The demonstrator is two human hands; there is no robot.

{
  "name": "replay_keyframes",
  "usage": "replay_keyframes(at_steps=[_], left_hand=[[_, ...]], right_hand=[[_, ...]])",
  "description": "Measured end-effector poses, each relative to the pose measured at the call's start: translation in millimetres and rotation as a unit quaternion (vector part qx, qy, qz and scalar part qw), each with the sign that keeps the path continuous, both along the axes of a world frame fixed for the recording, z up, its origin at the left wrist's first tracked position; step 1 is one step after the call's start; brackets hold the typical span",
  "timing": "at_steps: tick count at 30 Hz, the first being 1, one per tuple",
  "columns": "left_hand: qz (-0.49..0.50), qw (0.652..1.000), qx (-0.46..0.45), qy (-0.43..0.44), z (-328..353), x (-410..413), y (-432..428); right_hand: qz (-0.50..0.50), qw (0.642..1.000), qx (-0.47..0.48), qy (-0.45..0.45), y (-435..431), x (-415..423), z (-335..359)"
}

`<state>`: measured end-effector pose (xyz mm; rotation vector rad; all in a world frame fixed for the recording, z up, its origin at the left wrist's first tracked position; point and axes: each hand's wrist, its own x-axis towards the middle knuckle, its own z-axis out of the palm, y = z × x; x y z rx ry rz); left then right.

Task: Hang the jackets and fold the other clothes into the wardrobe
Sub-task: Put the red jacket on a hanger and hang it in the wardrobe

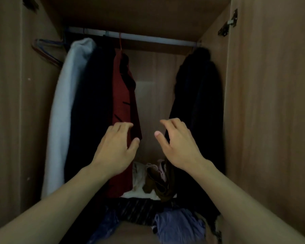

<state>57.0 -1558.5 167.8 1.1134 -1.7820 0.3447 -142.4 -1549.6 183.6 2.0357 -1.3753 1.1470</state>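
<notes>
Both hands reach into the open brown wooden wardrobe (271, 103), fingers loosely spread, holding nothing. The left hand (115, 148) hovers in front of the hanging dark red jacket (125, 103); the right hand (178, 145) is beside the black jacket (199, 103). Both jackets hang from the pale metal rail (148, 38). Crumpled white, brown and blue clothes (158, 180) lie heaped on the wardrobe floor.

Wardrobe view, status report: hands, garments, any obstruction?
Left hand and right hand open, empty. Dark red jacket hangs on metal rail. Unfolded clothes pile below.
</notes>
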Motion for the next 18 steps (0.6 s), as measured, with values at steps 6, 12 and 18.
replay_keyframes(at_steps=[6, 12, 18], left_hand=[[-0.015, 0.997, 0.059, -0.055, -23, -16, 40], [-0.069, 0.996, 0.042, -0.044, -24, -28, 68], [-0.17, 0.983, 0.043, -0.048, -52, -36, 97]], right_hand=[[-0.025, 0.999, 0.045, 0.018, 50, -18, -33], [-0.083, 0.994, 0.051, 0.04, 108, -30, -34], [-0.168, 0.983, 0.062, 0.048, 167, -30, -48]])
